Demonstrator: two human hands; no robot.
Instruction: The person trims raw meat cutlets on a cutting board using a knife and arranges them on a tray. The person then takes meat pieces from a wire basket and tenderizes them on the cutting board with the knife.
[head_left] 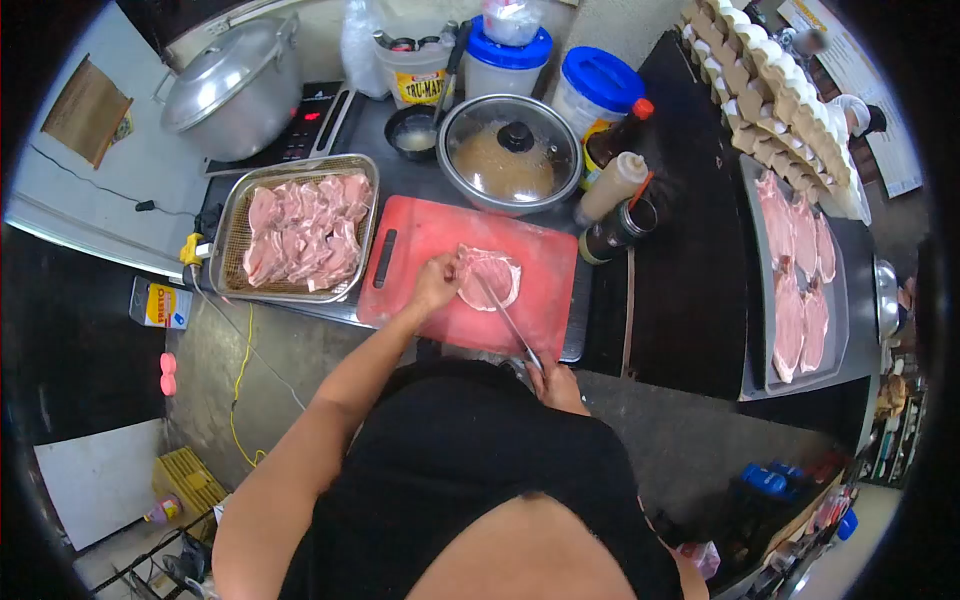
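A slice of raw pork [503,277] lies flat on the red cutting board [410,225], a pale fat rim round its pink middle. At its left edge, my left hand [437,283] has its fingers closed on the meat. My right hand [556,385], near the board's front right corner, grips a knife [517,333] by the handle. The blade slants up and left, its tip on or just over the slice; whether it cuts into the meat I cannot tell.
Left of the board stands a wire-lined tray [232,262] of pork slices. Behind are a lidded glass-top pan [470,190], a small black pan [412,150], a large pot [235,100] and sauce bottles [612,188]. At right, another tray [830,340] holds pork beneath stacked egg cartons [765,110].
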